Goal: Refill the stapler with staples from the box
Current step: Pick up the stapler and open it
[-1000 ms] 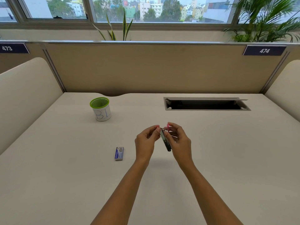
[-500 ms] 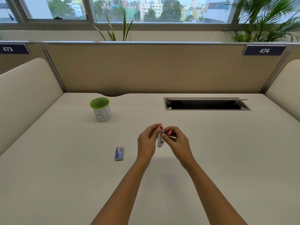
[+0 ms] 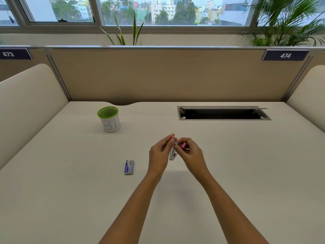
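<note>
Since a second ago, stapler point(image 3: 173, 153) turned from a dark slanted bar to hanging upright, metal side showing. Held above the counter point(image 3: 246, 164) at centre, between both hands: left hand point(image 3: 161, 153) pinching its pink top, right hand point(image 3: 190, 153) closed on a pink piece. Staple box point(image 3: 129, 166) lying flat at 9 o'clock, near. Green-rimmed cup point(image 3: 109, 119) at 10 o'clock, well apart.
</note>
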Demonstrator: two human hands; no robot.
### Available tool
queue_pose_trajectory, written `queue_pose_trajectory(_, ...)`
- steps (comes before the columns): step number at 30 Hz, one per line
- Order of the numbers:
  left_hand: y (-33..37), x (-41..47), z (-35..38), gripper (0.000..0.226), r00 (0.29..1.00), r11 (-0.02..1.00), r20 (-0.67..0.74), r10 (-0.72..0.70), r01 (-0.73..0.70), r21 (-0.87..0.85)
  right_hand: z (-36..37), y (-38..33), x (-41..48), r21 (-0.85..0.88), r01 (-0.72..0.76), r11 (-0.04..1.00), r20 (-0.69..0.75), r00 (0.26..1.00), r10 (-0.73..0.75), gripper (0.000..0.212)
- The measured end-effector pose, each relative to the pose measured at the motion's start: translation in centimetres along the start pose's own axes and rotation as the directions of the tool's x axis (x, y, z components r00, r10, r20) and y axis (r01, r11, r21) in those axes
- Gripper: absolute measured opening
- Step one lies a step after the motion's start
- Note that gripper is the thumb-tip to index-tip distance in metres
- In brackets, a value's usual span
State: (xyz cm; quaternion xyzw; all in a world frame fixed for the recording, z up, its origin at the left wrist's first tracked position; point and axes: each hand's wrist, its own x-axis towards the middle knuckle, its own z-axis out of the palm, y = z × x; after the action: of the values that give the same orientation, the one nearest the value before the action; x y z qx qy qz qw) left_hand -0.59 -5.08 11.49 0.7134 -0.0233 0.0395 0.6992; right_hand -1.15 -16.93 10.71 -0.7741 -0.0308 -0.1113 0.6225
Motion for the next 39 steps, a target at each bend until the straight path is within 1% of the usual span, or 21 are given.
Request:
queue_pose_trajectory(2,0.2,0.0,0.1,0.037,0.999,1.000,0.039,-0.003,0.002,0.024,0.1,0.1,-0.1,0.011,0.010,1.000,-0.016,1.000,-0.010,0.016)
queue_pose_trajectory(4,0.2,0.0,0.0,0.036,0.999,1.000,0.052,-0.004,0.003,0.031,0.1,0.2,-0.1,0.012,0.008,1.000,-0.012,1.000,-0.008,0.016)
queue_pose_trajectory(9,0.3,0.0,-0.3,0.018,1.000,1.000,0.027,-0.011,0.011,-0.004,0.0,0.5,0.0,0.017,0.011,1.000,0.033,0.999,-0.012,0.011)
queue_pose_trajectory(14,0.2,-0.2,-0.2,0.018,1.000,1.000,0.007,-0.012,0.012,-0.015,0.0,0.5,0.1,-0.009,0.047,0.999,0.056,0.997,-0.046,0.006)
queue_pose_trajectory(17,0.1,-0.4,-0.2,0.022,1.000,1.000,0.010,-0.016,0.016,-0.026,0.0,0.6,0.2,-0.059,0.089,0.994,0.072,0.994,-0.085,0.009)
queue_pose_trajectory(21,0.3,-0.7,0.1,0.018,0.999,0.997,0.024,-0.028,0.029,-0.076,0.3,0.5,0.4,-0.069,0.117,0.991,0.044,0.993,-0.114,0.021)
queue_pose_trajectory(23,0.4,-0.7,0.2,0.018,0.999,0.993,0.017,-0.047,0.048,-0.109,0.4,0.4,0.5,-0.063,0.116,0.991,0.050,0.992,-0.113,0.022)
queue_pose_trajectory(25,0.4,-0.7,0.2,0.019,0.997,0.987,0.012,-0.073,0.074,-0.143,0.2,0.3,0.5,-0.061,0.111,0.992,0.088,0.990,-0.106,0.021)
queue_pose_trajectory(28,0.5,-0.7,0.1,0.024,0.995,0.984,0.001,-0.096,0.095,-0.149,0.0,0.0,0.6,-0.045,0.093,0.995,0.146,0.985,-0.086,0.015)
queue_pose_trajectory(33,0.7,-0.9,0.3,0.025,0.993,0.978,0.004,-0.116,0.115,-0.173,0.1,-0.4,0.2,0.044,0.035,0.998,0.146,0.988,-0.041,0.007)
queue_pose_trajectory(34,0.8,-1.0,0.5,0.025,0.993,0.976,0.002,-0.121,0.119,-0.182,0.2,-0.5,0.1,0.074,0.017,0.997,0.141,0.990,-0.028,0.012)
queue_pose_trajectory(36,0.8,-1.2,0.7,0.025,0.992,0.972,-0.015,-0.129,0.123,-0.198,0.5,-0.7,-0.1,0.113,0.002,0.994,0.122,0.992,-0.015,0.030)
queue_pose_trajectory(39,0.8,-1.4,1.3,0.029,0.990,0.975,-0.043,-0.134,0.124,-0.185,1.1,-0.8,0.0,0.123,-0.018,0.992,0.036,0.999,0.013,0.046)
